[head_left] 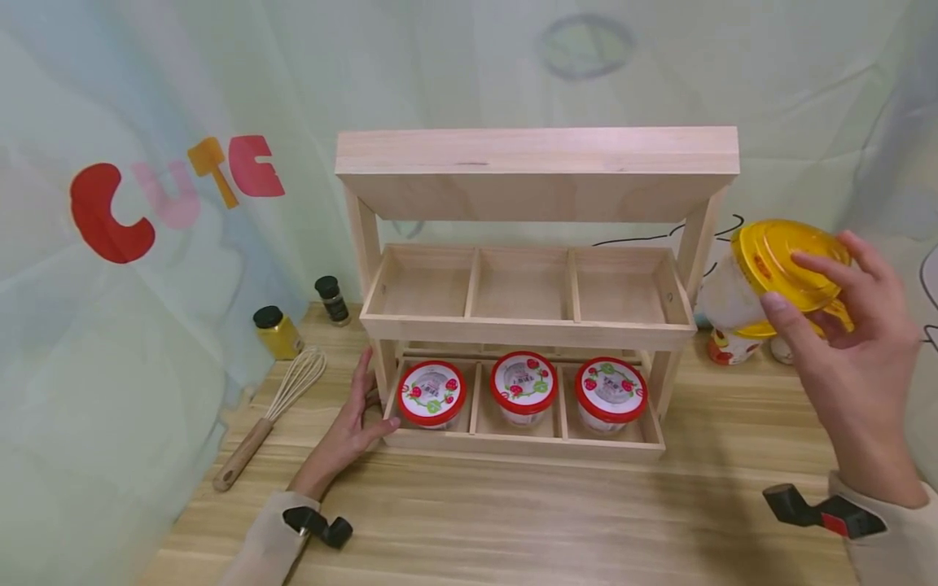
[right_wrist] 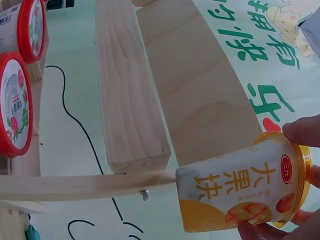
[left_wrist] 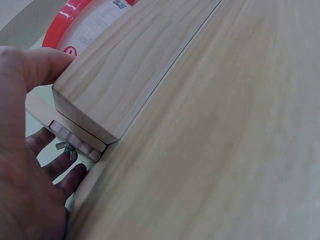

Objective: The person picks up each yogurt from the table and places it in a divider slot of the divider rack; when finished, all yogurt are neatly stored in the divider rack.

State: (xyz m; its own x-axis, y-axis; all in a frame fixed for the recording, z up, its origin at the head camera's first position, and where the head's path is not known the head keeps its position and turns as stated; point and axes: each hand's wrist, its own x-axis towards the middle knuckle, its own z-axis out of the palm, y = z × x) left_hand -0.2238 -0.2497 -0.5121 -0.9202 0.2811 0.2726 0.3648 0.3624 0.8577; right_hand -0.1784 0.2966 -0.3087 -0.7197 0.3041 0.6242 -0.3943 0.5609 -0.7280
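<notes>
A two-tier wooden rack [head_left: 528,334] stands on the table, each tier divided into three compartments. In the lower tier sit three red-lidded cups [head_left: 431,394], one per compartment; the upper compartments hold nothing. My left hand [head_left: 353,423] holds the rack's lower left corner, thumb at the front edge and fingers round the side near a wing nut [left_wrist: 69,149]. To the right of the rack, my right hand [head_left: 853,325] grips a fruit cup [right_wrist: 235,190] by its yellow lid [head_left: 787,260]. The cup is raised and tilted, its base toward the rack.
More cups [head_left: 733,347] stand on the table behind the raised one. On the left lie a wooden-handled whisk [head_left: 274,415], a yellow jar [head_left: 278,332] with a black lid and a dark shaker bottle [head_left: 332,299]. A printed curtain [head_left: 469,65] hangs behind the rack.
</notes>
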